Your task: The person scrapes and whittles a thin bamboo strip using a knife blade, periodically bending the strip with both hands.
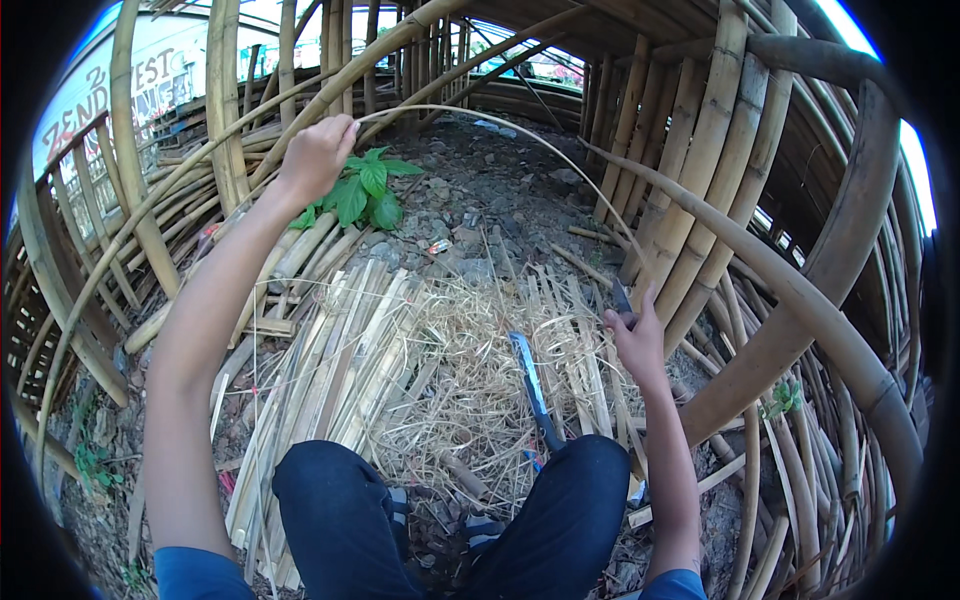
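Note:
A thin bamboo strip (470, 110) bows in a high arc between my two hands. My left hand (322, 155), raised at the upper left, pinches its far end with closed fingers. Lower on the right, my right hand (638, 335) is closed round a small knife (622, 297), its blade pointing up. The strip's other end comes down to that hand; whether its fingers grip the strip too, I cannot tell. Between my knees and the rubble, a long blade with a dark handle (530, 380) lies on a heap of pale bamboo shavings (450, 400).
Split bamboo slats (340, 350) lie to the left of the shavings. A leafy green plant (372, 190) grows beyond them, next to stony ground (480, 200). Thick bamboo poles (720, 130) stand at the right, and a bent pole (790, 280) slants close past my right arm.

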`<action>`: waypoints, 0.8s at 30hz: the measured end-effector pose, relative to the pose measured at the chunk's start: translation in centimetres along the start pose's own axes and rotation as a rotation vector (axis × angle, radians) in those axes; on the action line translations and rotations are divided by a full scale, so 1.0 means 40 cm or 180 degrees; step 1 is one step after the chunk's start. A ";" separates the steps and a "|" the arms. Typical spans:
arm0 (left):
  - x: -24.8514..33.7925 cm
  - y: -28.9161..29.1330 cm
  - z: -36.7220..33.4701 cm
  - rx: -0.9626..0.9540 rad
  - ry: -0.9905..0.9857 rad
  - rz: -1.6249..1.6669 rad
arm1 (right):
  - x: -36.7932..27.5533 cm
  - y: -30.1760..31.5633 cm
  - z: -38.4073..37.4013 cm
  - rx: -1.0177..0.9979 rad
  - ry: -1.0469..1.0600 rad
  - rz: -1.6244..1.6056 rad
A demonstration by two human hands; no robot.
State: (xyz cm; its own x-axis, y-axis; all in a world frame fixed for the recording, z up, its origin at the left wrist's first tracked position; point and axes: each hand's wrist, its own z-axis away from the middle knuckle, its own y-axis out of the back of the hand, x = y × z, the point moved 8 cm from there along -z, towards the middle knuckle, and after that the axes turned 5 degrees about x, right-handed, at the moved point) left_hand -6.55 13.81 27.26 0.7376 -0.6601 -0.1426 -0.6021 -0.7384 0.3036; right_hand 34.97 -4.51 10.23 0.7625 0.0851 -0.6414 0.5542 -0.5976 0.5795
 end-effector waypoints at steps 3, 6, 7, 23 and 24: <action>-0.090 -0.072 0.078 0.0284 0.0563 0.0268 | 0.045 0.061 -0.042 0.1247 -0.0079 -0.0291; -0.168 -0.074 0.114 0.1053 0.2010 0.1051 | -0.018 0.018 -0.078 0.0933 -0.0116 -0.0493; -0.162 -0.071 0.097 0.1478 0.2157 0.1543 | -0.058 -0.009 -0.093 0.0641 0.0086 -0.0710; 0.026 -0.099 0.034 0.3540 0.3167 0.5679 | -0.238 0.056 0.007 0.2529 0.2014 0.0594; 0.038 -0.099 0.017 0.3505 0.3159 0.5706 | -0.234 0.063 -0.005 0.2562 0.1777 0.0839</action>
State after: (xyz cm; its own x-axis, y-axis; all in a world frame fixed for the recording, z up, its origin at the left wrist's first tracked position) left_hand -3.23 15.64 25.20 -0.8628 -0.5046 0.0311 -0.2096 0.3011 -0.9303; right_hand 29.30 -6.67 17.81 0.9893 0.1103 -0.0959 0.1132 -0.9932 0.0256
